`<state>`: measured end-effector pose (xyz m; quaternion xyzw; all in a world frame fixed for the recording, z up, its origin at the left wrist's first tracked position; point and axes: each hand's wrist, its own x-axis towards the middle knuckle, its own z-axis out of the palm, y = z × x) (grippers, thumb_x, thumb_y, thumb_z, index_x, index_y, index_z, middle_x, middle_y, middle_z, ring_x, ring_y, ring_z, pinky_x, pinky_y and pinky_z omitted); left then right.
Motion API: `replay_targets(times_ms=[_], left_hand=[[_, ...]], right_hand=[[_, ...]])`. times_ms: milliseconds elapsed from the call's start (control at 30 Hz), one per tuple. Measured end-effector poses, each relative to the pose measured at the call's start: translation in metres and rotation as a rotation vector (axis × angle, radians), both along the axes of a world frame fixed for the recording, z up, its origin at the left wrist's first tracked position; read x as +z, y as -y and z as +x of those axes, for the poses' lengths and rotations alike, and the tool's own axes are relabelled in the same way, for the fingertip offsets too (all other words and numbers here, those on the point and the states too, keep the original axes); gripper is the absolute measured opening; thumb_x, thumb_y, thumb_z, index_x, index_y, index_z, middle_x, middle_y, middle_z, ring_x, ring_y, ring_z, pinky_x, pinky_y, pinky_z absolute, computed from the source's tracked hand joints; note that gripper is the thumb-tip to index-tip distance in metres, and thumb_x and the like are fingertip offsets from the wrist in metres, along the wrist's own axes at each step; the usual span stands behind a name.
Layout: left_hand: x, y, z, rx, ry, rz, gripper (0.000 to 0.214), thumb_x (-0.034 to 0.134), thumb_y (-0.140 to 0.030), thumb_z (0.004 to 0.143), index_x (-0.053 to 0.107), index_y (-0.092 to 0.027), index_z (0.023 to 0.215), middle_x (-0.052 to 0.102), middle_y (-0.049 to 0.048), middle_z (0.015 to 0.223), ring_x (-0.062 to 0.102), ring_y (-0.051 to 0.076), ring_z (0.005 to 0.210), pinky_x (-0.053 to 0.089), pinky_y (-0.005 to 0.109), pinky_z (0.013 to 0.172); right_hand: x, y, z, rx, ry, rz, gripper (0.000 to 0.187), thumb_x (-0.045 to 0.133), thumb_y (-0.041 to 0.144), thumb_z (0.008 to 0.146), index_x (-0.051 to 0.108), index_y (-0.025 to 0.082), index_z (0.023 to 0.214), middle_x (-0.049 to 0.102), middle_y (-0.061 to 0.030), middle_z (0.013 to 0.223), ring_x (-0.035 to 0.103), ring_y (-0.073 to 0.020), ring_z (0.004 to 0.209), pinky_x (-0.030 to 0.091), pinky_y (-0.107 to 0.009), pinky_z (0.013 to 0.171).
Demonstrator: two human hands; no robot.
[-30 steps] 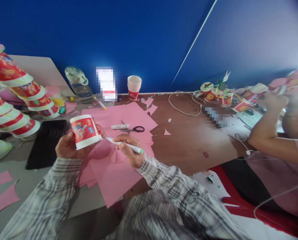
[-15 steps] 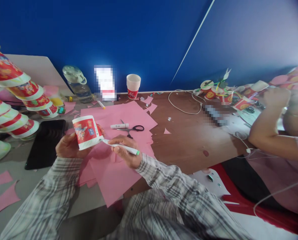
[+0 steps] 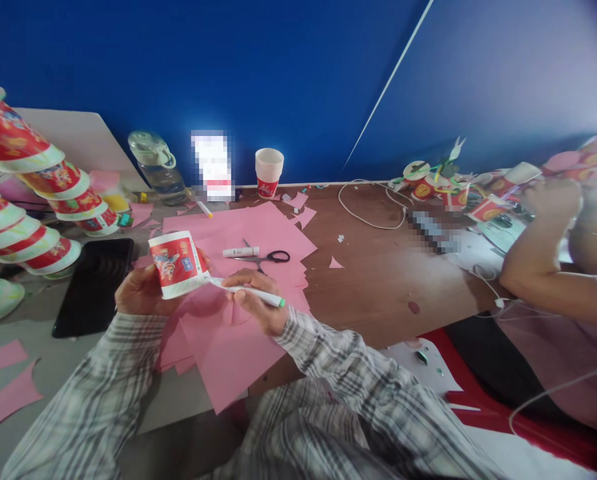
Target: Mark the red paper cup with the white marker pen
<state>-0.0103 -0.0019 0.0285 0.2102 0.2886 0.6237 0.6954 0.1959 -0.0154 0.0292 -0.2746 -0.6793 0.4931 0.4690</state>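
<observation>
Left hand (image 3: 138, 290) grips a cup (image 3: 178, 265); right hand (image 3: 265, 315) pinches a marker (image 3: 264, 295) at its whitish edge (colouring seems unfinished); stacked cups (image 3: 55, 179) look greener.

hazy glare washes out the wall (image 3: 298, 80) at far right (edges stretched and soft), its left side dim.
</observation>
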Motion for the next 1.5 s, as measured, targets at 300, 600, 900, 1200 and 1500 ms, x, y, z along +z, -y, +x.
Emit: replay_targets(times_ms=[300, 600, 900, 1200, 1500], left_hand=[[-0.002, 0.003, 0.004, 0.112, -0.027, -0.047, 0.039, 0.053, -0.024, 0.061, 0.055, -0.015, 0.099, 0.058, 0.0119, 0.105, 0.045, 0.033, 0.106, 0.038, 0.055, 0.084], [-0.01, -0.003, 0.008, 0.131, -0.107, -0.009, 0.039, 0.057, -0.012, 0.057, 0.056, -0.012, 0.097, 0.064, 0.0112, 0.089, 0.052, 0.029, 0.097, 0.041, 0.049, 0.084], [-0.008, -0.004, 0.005, 0.166, -0.026, -0.092, 0.036, 0.059, -0.018, 0.058, 0.057, -0.019, 0.095, 0.064, 0.0075, 0.089, 0.049, 0.029, 0.102, 0.041, 0.049, 0.085], [-0.017, -0.003, 0.002, 0.204, -0.014, -0.203, 0.033, 0.059, -0.022, 0.057, 0.06, -0.019, 0.09, 0.062, 0.0083, 0.097, 0.051, 0.027, 0.1, 0.042, 0.044, 0.085], [-0.024, -0.004, -0.005, 0.004, 0.205, -0.127, 0.05, 0.055, -0.026, 0.062, 0.05, -0.016, 0.111, 0.059, 0.0133, 0.105, 0.046, 0.031, 0.107, 0.035, 0.054, 0.088]], right_hand=[[0.0, -0.001, -0.003, -0.119, 0.009, 0.06, 0.031, 0.044, 0.036, 0.088, 0.054, 0.015, 0.108, 0.062, -0.0094, 0.089, 0.062, -0.0178, 0.082, 0.053, -0.033, 0.078], [-0.007, -0.005, -0.004, -0.165, 0.038, 0.094, 0.032, 0.046, 0.033, 0.088, 0.051, 0.018, 0.115, 0.064, -0.0109, 0.1, 0.062, -0.0214, 0.097, 0.05, -0.038, 0.093], [-0.014, -0.011, -0.005, -0.166, 0.082, 0.151, 0.033, 0.047, 0.03, 0.087, 0.049, 0.019, 0.118, 0.065, -0.012, 0.103, 0.063, -0.022, 0.101, 0.051, -0.039, 0.093], [-0.022, -0.015, -0.009, -0.142, 0.12, 0.246, 0.033, 0.043, 0.032, 0.088, 0.05, 0.019, 0.118, 0.067, -0.0127, 0.094, 0.065, -0.0232, 0.09, 0.054, -0.041, 0.085], [-0.021, -0.014, -0.01, -0.207, 0.139, 0.305, 0.029, 0.045, 0.026, 0.087, 0.051, 0.017, 0.114, 0.067, -0.0107, 0.092, 0.064, -0.0206, 0.086, 0.054, -0.038, 0.083]])
